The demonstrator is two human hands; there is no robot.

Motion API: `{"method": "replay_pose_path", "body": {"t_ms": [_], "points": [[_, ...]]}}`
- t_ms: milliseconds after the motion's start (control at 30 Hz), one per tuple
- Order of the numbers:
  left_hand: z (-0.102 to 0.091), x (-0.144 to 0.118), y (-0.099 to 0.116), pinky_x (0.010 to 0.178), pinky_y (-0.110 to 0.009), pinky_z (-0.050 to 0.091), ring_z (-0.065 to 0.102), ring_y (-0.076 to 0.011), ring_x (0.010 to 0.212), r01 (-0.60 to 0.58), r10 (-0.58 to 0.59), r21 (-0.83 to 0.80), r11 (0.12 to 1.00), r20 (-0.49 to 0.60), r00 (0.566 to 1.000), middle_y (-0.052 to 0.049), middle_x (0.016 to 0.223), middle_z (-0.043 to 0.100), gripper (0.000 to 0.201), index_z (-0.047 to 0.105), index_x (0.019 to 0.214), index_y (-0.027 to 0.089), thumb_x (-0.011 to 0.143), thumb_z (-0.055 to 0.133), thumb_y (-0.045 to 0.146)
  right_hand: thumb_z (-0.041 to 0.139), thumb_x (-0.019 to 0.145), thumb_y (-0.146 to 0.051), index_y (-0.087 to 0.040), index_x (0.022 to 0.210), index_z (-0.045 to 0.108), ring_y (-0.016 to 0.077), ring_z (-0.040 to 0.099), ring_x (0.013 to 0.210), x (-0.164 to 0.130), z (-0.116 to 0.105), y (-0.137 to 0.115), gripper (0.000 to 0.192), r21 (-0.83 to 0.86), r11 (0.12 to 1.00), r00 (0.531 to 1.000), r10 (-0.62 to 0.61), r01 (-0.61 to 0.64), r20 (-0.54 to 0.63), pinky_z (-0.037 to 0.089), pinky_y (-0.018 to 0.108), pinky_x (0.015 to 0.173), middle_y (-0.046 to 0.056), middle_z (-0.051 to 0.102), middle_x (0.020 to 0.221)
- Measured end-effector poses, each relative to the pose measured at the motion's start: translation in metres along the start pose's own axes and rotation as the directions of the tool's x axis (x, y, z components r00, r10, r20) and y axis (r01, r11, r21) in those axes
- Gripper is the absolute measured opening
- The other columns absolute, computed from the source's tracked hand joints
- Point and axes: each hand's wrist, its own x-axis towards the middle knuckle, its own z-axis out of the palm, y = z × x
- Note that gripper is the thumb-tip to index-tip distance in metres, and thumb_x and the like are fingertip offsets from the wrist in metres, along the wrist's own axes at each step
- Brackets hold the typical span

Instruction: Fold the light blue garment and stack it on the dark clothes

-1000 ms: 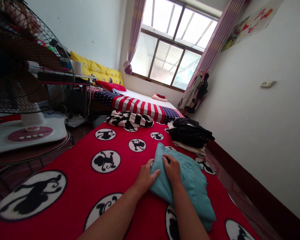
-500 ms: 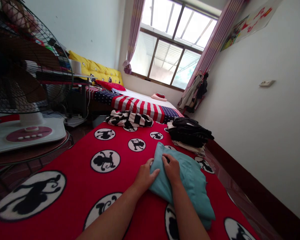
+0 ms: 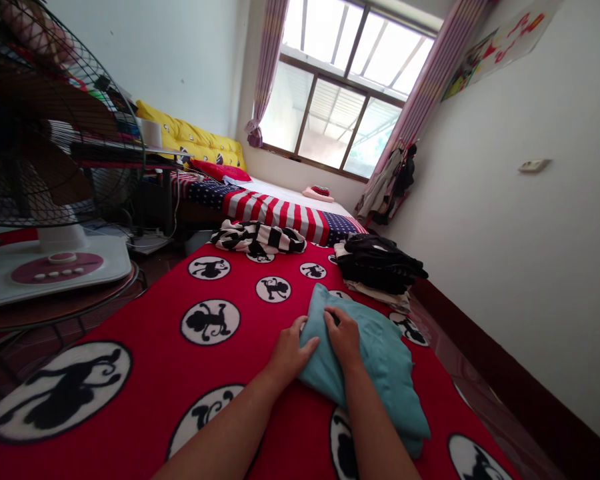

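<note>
A folded teal cloth garment (image 3: pixel 380 340) lies on the red bedspread (image 3: pixel 155 380), which is printed with black monkey figures in white circles. At its left edge is my left hand (image 3: pixel 289 353), closed on the fabric with the thumb on top; some fingers are hidden along the side. My right hand (image 3: pixel 345 337) rests on top of the garment, fingers bent and the thumb apart from them, with a dark gap between. No fold of cloth shows pinched in it.
Dark folded clothes (image 3: pixel 380 263) are stacked beyond the garment. A black-and-white checked cloth (image 3: pixel 260 237) lies at the bed's far end. Left of the bed, an electric fan (image 3: pixel 60 260) stands on a round stool. Another bed with a stars-and-stripes cover (image 3: pixel 280 208) is beneath the window.
</note>
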Motion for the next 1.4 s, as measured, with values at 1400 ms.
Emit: {"method": "replay_pose_path", "body": {"t_ms": [1400], "points": [[-0.0009,0.0001,0.0016,0.089,-0.034,0.05,0.065,-0.0258,0.104,0.003,-0.003,0.017,1.0,0.008,1.0,-0.013,0.112,0.069,0.046,0.055,0.123,0.015,0.08,0.063,0.031,0.048,0.085,-0.034,-0.018,0.098,0.071,0.0246,0.065,0.099,-0.001,-0.0012,-0.0013,0.031,0.003,1.0,1.0,-0.002,0.002,0.008,0.046,0.039,0.092,0.008,0.072,0.101]]}}
